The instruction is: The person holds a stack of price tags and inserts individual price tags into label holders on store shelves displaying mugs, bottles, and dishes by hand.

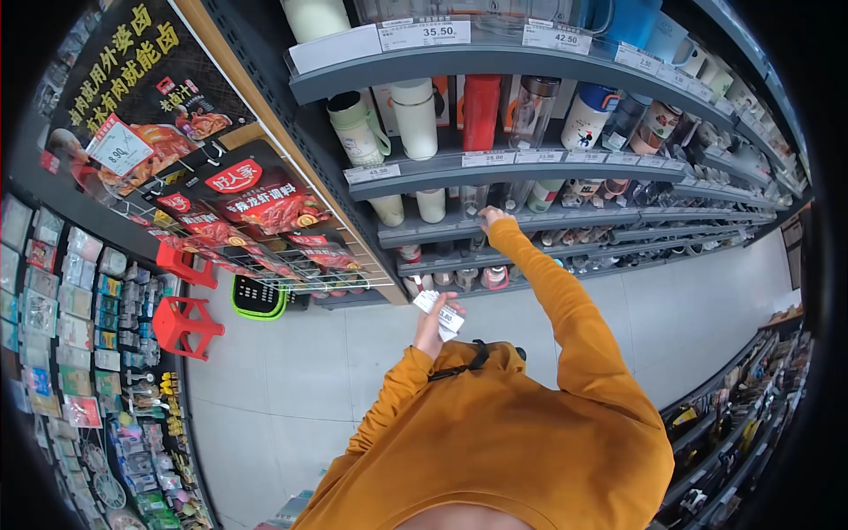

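My left hand [430, 330], low in front of my body, is closed around a small stack of white price tags [449, 320], fanned slightly apart. Reaching forward, my right hand [495, 217] is at the front edge of a grey shelf [565, 218], with its fingers drawn together. Whatever may be between those fingers is too small to make out. Clear glass bottles [474, 196] stand on the shelf just behind this hand. On the shelf above are a red bottle [480, 113], a white bottle [414, 119] and a price label strip [488, 159].
Seasoning packets [265, 194] hang on a wire rack at the left, beside the shelf's wooden end post. Red plastic stools [188, 327] and a black basket with a green rim [258, 300] sit on the tiled floor. More stocked shelves [742, 415] line the right side.
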`<state>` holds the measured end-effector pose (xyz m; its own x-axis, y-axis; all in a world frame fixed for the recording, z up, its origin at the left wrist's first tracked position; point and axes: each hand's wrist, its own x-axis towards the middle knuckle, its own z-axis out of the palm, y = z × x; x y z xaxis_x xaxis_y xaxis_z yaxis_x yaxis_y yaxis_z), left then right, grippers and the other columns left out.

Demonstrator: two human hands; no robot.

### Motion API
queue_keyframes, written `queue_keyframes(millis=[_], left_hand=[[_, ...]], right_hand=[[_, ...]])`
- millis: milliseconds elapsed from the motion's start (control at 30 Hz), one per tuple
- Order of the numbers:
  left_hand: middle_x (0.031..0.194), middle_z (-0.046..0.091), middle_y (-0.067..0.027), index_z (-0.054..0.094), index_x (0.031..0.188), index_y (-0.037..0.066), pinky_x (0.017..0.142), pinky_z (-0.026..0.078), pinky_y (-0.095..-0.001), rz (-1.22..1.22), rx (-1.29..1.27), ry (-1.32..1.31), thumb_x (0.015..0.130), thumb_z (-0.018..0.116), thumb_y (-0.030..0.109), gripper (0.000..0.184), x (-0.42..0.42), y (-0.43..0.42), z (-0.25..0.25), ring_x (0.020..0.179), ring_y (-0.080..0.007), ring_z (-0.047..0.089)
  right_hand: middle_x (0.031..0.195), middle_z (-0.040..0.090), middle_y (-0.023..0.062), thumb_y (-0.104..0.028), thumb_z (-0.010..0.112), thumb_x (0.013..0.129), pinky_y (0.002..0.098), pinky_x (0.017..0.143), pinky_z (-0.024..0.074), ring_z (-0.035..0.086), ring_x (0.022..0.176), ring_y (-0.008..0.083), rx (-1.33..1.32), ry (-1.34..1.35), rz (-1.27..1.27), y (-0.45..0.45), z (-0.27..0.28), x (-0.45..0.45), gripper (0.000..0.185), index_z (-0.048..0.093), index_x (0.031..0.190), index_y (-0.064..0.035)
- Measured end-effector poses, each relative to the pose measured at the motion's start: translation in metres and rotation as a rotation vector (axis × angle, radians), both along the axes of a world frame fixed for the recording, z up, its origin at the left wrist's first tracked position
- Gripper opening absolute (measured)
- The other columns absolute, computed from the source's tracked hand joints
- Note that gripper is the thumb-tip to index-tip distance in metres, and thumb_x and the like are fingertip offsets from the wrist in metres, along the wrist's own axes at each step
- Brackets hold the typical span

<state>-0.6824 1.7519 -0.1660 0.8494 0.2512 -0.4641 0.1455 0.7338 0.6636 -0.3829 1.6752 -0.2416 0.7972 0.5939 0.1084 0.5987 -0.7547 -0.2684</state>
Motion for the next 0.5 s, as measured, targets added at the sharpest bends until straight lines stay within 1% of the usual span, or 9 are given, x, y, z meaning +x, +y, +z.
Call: queue_keyframes(millis=[133,167,267,333,367,400,433,467,500], left_hand=[[0.081,0.061,-0.0041,0.058,0.113,0.004,0.069,0.050,-0.0264,-0.037,-0.122,0.043,0.096,0.053,0.032,0.034,0.005,-0.012,-0.009,0.078,-0.0183,0.065],[0.080,0.061,-0.0037,0.057,0.114,0.004,0.068,0.050,-0.0261,-0.035,-0.109,0.079,0.095,0.053,0.036,0.037,0.007,-0.014,-0.010,0.076,-0.0181,0.064],[0.078,0.058,-0.0041,0.057,0.113,0.004,0.064,0.048,-0.0271,0.008,-0.152,0.059,0.094,0.054,0.042,0.042,0.015,-0.011,-0.031,0.072,-0.0174,0.063],[0.069,0.049,-0.0013,0.057,0.112,0.006,0.055,0.042,-0.0260,0.124,-0.150,0.094,0.090,0.057,0.050,0.049,0.020,-0.011,-0.024,0.060,-0.0133,0.054],[0.067,0.047,-0.0005,0.057,0.110,0.007,0.054,0.041,-0.0252,0.167,-0.182,0.079,0.090,0.057,0.052,0.049,0.022,-0.008,-0.026,0.058,-0.0123,0.051],[0.065,0.045,0.0004,0.057,0.109,0.007,0.052,0.039,-0.0243,0.211,-0.216,0.063,0.089,0.058,0.053,0.050,0.024,-0.006,-0.028,0.056,-0.0113,0.049],[0.063,0.043,0.0020,0.056,0.106,0.008,0.051,0.037,-0.0223,0.221,-0.185,0.096,0.088,0.058,0.055,0.051,0.027,-0.004,-0.027,0.055,-0.0097,0.046],[0.064,0.043,0.0023,0.057,0.105,0.008,0.051,0.036,-0.0223,0.214,-0.136,0.118,0.088,0.058,0.055,0.050,0.032,-0.004,-0.028,0.055,-0.0089,0.045],[0.065,0.044,0.0027,0.058,0.103,0.009,0.050,0.035,-0.0224,0.205,-0.089,0.145,0.088,0.057,0.056,0.049,0.035,-0.006,-0.029,0.055,-0.0082,0.044]], right_hand=[[0.096,0.064,0.0036,-0.020,0.064,0.082,0.0414,0.076,0.0509,0.065,0.089,0.0273,-0.164,0.056,0.056,0.009,-0.001,0.020,0.010,0.067,0.091,-0.0181],[0.094,0.064,0.0043,-0.021,0.064,0.081,0.0417,0.074,0.0511,0.064,0.090,0.0280,-0.126,0.007,0.062,0.009,0.000,0.023,0.006,0.067,0.085,-0.0181],[0.093,0.064,0.0042,-0.024,0.064,0.082,0.0417,0.071,0.0515,0.065,0.086,0.0289,-0.012,-0.021,0.120,0.000,0.010,0.024,0.008,0.067,0.086,-0.0180],[0.090,0.067,0.0054,-0.025,0.066,0.081,0.0400,0.066,0.0518,0.066,0.075,0.0277,0.369,-0.029,0.142,-0.014,0.021,-0.003,0.011,0.066,0.086,-0.0159],[0.082,0.068,0.0036,-0.020,0.069,0.081,0.0328,0.063,0.0511,0.064,0.069,0.0179,0.576,0.297,0.223,-0.022,0.032,-0.018,0.010,0.066,0.087,-0.0122],[0.077,0.067,-0.0006,-0.014,0.071,0.081,0.0265,0.061,0.0490,0.059,0.067,0.0089,0.740,0.468,0.243,-0.030,0.038,-0.044,0.010,0.066,0.086,-0.0075],[0.075,0.065,-0.0033,-0.013,0.073,0.081,0.0232,0.056,0.0465,0.055,0.064,0.0042,0.862,0.484,0.450,-0.035,0.016,-0.057,0.010,0.067,0.086,-0.0070],[0.077,0.067,-0.0015,-0.014,0.073,0.081,0.0207,0.049,0.0433,0.053,0.057,0.0031,0.768,0.982,0.230,-0.050,0.057,-0.093,0.010,0.068,0.087,-0.0073],[0.082,0.070,-0.0010,-0.014,0.071,0.083,0.0194,0.044,0.0427,0.054,0.052,0.0035,0.716,1.053,0.265,-0.059,0.048,-0.106,0.006,0.069,0.087,-0.0103]])
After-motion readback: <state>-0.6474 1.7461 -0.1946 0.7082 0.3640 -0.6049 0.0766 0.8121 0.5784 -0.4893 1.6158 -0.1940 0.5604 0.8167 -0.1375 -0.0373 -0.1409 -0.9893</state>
